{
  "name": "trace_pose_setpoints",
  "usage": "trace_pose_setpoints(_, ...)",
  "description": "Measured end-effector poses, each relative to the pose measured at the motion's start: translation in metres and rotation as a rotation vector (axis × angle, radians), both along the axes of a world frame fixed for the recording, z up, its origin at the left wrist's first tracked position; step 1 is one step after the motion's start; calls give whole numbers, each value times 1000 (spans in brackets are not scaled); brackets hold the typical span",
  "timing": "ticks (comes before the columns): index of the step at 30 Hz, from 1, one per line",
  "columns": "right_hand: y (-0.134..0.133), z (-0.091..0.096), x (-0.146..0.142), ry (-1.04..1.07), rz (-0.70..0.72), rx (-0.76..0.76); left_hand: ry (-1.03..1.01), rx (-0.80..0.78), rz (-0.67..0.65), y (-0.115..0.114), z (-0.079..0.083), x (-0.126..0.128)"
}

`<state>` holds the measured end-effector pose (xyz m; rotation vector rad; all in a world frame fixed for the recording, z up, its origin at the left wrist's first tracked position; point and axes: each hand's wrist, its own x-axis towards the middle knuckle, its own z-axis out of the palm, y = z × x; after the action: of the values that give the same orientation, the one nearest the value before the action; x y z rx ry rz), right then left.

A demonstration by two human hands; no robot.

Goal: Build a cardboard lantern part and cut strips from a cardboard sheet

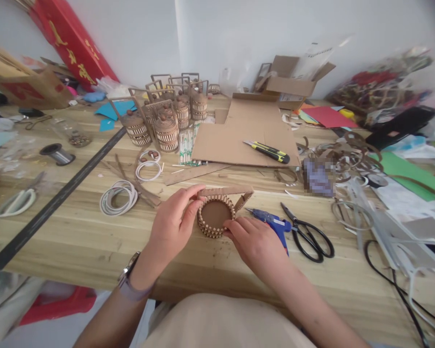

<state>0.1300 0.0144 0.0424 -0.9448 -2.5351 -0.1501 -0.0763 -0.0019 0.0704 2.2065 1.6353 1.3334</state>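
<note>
A small round basket (216, 215) with a brown base and a wall of short pale sticks is between my hands, just above or on the table. Its angular cardboard handle (226, 191) leans toward the far side. My left hand (177, 212) pinches the basket's left rim and the handle's end with thumb and fingers. At the near right rim, my right hand (255, 237) has its fingers closed on the wall. Right beside that hand lies a blue glue gun (271, 222), partly hidden by it. Black-handled scissors (310, 237) lie farther right.
Finished lidded baskets (166, 128) stand at the back left. A utility knife (266, 151) rests on a cardboard sheet (235, 130). Coiled white cord (119, 197), a wire spool (57, 153) and a long black strip (58, 203) lie left. Cardboard strips (344, 154) and paper crowd the right.
</note>
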Motion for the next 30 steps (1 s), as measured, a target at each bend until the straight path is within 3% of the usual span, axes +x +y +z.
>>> trace_pose_setpoints(13,2,-4,-3,10,-41,-8,-106,-71,-46,2,-3,-2)
trace_pose_setpoints(16,1,-5,-4,16,-47,-13,-269,-112,-100,4,-17,-10)
trace_pose_setpoints(18,2,-5,-4,17,-48,-28,-379,-202,-215,9,-32,-18)
trace_pose_setpoints(23,4,-5,-3,13,-35,-66,-290,-601,-379,26,-67,-28)
trace_pose_setpoints(26,5,-4,-4,4,-33,-66,-305,-654,-432,31,-74,-24)
trace_pose_setpoints(30,5,-4,-5,-3,-24,-61,-320,-651,-378,29,-73,-16)
